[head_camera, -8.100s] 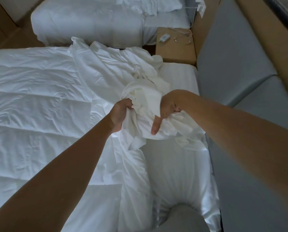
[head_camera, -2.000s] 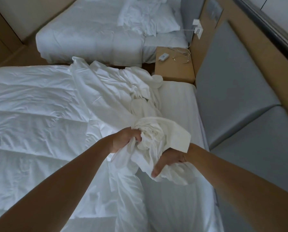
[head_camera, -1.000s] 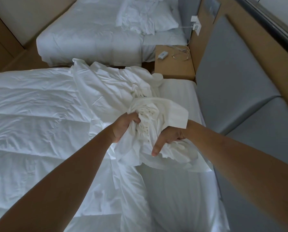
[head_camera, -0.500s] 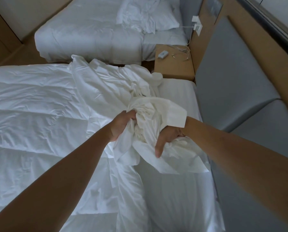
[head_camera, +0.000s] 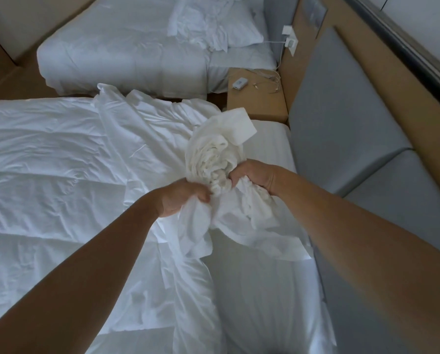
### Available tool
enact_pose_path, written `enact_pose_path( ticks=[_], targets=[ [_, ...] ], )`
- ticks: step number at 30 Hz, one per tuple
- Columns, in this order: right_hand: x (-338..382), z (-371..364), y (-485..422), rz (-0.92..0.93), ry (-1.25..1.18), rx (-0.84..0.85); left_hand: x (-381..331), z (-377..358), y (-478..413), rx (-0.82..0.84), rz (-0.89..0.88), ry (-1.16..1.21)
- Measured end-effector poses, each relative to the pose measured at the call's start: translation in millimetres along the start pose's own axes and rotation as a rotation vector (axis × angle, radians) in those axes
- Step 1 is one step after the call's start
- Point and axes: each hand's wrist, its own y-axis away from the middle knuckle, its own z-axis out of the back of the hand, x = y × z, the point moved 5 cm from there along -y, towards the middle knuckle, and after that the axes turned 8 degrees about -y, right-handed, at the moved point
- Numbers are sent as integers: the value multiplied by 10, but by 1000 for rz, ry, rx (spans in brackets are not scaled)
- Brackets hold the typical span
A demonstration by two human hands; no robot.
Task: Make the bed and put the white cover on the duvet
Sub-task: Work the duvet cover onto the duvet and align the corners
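Gripping bunched cover over mattress: left hand and right hand both curled tight on folds. Duvet lay flat, left. Good practice was finding opening hem first, keeping corners untwisted.

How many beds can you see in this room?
2. The near bed fills the foreground, with the duvet spread on it; the far bed stands beyond it, left of the nightstand. More may be out of view.

Bunched cover fills the middle; flat duvet leaves the left open; padded headboard walls the right.
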Motion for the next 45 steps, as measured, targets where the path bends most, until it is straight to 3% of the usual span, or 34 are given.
enact_pose_path(
  ticks=[5,13,15,21,24,28,31,35,37,41,45],
  targets=[
    [-37,-340,93,-82,258,99,-35,359,-23,-261,-90,169],
    [-135,-450,186,-216,479,215,41,270,6,-247,-147,226],
    [-47,-330,196,-213,474,206,88,239,25,-226,-123,230],
    [182,-64,168,-88,212,92,52,-122,137,99,129,70],
    [161,-38,76,-47,145,55,36,-257,142,170,111,35],
    [176,25,81,-48,105,28,49,-223,120,72,9,123],
    [89,-4,96,-147,130,84,-20,-49,87,-24,-61,244],
    [-110,-297,147,-291,400,264,-145,88,-10,-167,-140,221],
    [-138,-340,157,-278,423,265,-117,95,-43,-198,-139,226],
    [-142,-311,165,-210,260,299,-119,90,-45,-115,-186,340],
    [-193,-363,206,-308,312,408,-149,0,-57,-79,-223,438]
  ],
)
